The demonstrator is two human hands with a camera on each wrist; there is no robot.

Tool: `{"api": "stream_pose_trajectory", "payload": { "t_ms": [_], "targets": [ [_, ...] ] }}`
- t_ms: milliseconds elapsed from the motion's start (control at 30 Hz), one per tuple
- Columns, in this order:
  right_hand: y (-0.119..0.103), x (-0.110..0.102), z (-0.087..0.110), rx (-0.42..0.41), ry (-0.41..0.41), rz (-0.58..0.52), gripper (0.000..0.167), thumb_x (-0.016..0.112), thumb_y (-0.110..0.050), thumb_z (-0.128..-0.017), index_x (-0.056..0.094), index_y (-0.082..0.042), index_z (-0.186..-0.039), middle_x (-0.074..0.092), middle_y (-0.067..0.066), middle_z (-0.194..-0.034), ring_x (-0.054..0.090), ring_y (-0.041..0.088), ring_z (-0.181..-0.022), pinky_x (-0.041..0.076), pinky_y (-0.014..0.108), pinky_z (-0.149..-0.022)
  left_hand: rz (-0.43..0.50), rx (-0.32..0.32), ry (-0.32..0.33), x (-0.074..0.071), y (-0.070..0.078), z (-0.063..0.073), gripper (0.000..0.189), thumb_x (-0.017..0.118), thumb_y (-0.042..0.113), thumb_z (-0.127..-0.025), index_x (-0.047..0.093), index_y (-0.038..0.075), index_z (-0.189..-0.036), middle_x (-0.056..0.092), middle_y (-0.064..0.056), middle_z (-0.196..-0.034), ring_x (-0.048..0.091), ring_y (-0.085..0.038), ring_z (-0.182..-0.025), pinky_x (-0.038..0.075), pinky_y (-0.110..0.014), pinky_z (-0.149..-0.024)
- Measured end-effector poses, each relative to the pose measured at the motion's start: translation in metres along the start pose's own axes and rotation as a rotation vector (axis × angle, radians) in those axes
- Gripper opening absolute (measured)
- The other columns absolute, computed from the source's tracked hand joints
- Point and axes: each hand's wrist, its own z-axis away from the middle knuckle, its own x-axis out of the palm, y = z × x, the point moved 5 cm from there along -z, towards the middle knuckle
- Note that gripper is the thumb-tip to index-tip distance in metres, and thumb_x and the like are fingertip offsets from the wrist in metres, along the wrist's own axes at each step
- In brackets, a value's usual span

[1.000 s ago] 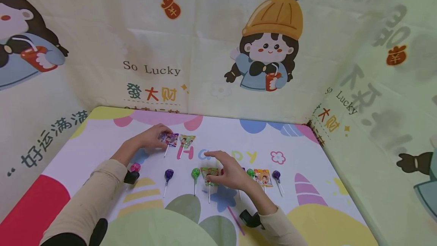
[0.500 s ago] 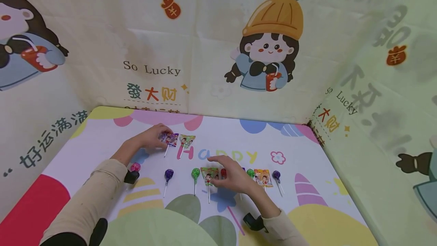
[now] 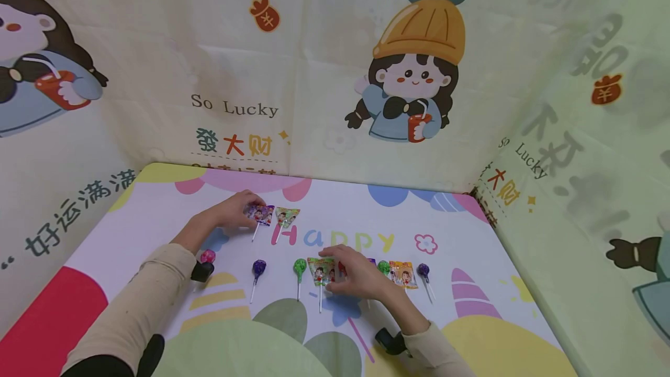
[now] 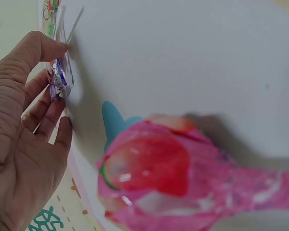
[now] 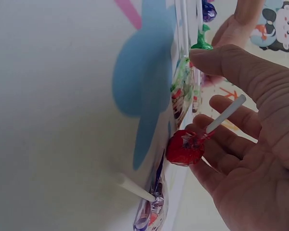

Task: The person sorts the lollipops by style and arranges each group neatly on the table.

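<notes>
The left hand (image 3: 232, 212) pinches the purple-packet lollipop (image 3: 261, 214) in the far row on the table (image 3: 335, 202); the right hand (image 3: 358, 273), thumb and fingers spread and holding nothing, curves about the red ball lollipop (image 5: 185, 148), near the green-packet lollipop (image 3: 321, 270). Each should prove light, its candy hard and perhaps brittle, its film slick; the surest hold is probably the stiff white stick (image 5: 226, 114) just below the head, rather than any loose wrapper edge

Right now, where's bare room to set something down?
The printed tabletop is bare right of the rightmost purple round lollipop, and nearest you, between your beige sleeves. It's crowded around your right hand and the flat green-wrapped lollipop.
</notes>
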Motion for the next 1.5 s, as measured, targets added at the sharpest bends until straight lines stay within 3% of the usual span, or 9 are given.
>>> {"api": "stream_pose_trajectory", "payload": {
  "t_ms": [500,833,1167,1500],
  "targets": [
    [0.0,0.008,-0.008,0.056,-0.06,0.103,0.061,0.083,-0.02,-0.086,0.058,-0.01,-0.14,0.059,0.007,-0.14,0.053,0.026,-0.132,0.043,0.047,-0.113,-0.009,-0.002,-0.004,-0.003,0.004,0.003,0.056,0.08,0.017,-0.086,0.058,0.002,-0.136,0.049,-0.022,-0.138,0.046,-0.041,-0.129,0.035,-0.061,-0.115],
    [0.0,0.005,-0.014,0.03,-0.05,0.166,0.06,0.083,-0.021,-0.086,0.059,-0.007,-0.138,0.062,0.011,-0.137,0.055,0.029,-0.131,0.043,0.049,-0.112,-0.013,-0.007,-0.012,-0.003,0.005,0.002,0.056,0.079,0.017,-0.088,0.058,0.003,-0.137,0.048,-0.022,-0.139,0.045,-0.041,-0.13,0.034,-0.061,-0.115],
    [-0.001,0.008,-0.021,0.008,-0.104,0.273,0.055,0.083,-0.023,-0.086,0.063,-0.006,-0.134,0.065,0.007,-0.131,0.058,0.023,-0.124,0.047,0.04,-0.108,-0.015,-0.008,-0.006,-0.003,0.003,0.003,0.055,0.079,0.016,-0.087,0.059,0.002,-0.136,0.049,-0.023,-0.137,0.046,-0.041,-0.128,0.035,-0.062,-0.114],
    [-0.006,0.006,-0.02,-0.036,-0.097,0.323,0.049,0.081,-0.025,-0.086,0.065,-0.009,-0.13,0.066,0.005,-0.127,0.06,0.019,-0.117,0.051,0.035,-0.102,-0.001,-0.018,-0.009,-0.001,0.001,0.0,0.055,0.079,0.016,-0.087,0.058,0.003,-0.137,0.049,-0.021,-0.138,0.045,-0.04,-0.129,0.035,-0.061,-0.115]
  ]
}}
